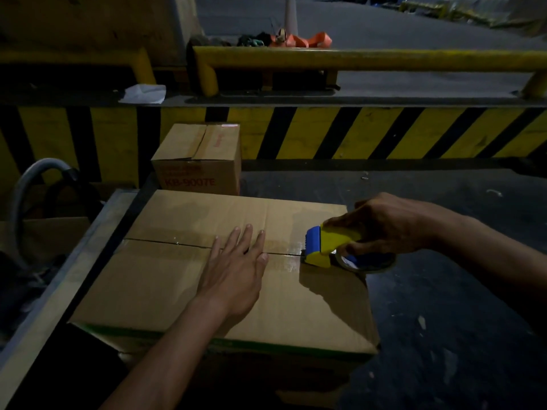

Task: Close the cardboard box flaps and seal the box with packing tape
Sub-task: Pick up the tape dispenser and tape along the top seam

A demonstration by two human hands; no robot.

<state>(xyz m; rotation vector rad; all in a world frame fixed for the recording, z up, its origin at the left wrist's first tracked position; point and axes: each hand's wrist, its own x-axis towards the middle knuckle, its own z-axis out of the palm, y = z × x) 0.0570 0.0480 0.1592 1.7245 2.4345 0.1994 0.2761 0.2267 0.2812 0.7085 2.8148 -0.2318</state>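
A large brown cardboard box (177,279) lies in front of me with both top flaps folded down, meeting at a seam that runs left to right. My left hand (236,267) presses flat on the seam near the middle, fingers straight. My right hand (387,226) grips a yellow and blue tape dispenser (325,244) at the right end of the seam, its blade end touching the box top. A roll of clear tape (370,263) sits in the dispenser, over the box's right edge. A shiny strip of tape (284,253) lies on the seam between my left hand and the dispenser.
A smaller closed cardboard box (198,161) with red print stands behind the large one. A yellow and black striped barrier (384,134) and a yellow rail (355,59) cross the back. A grey hose (26,184) curves at left. Dark floor (444,291) lies at right.
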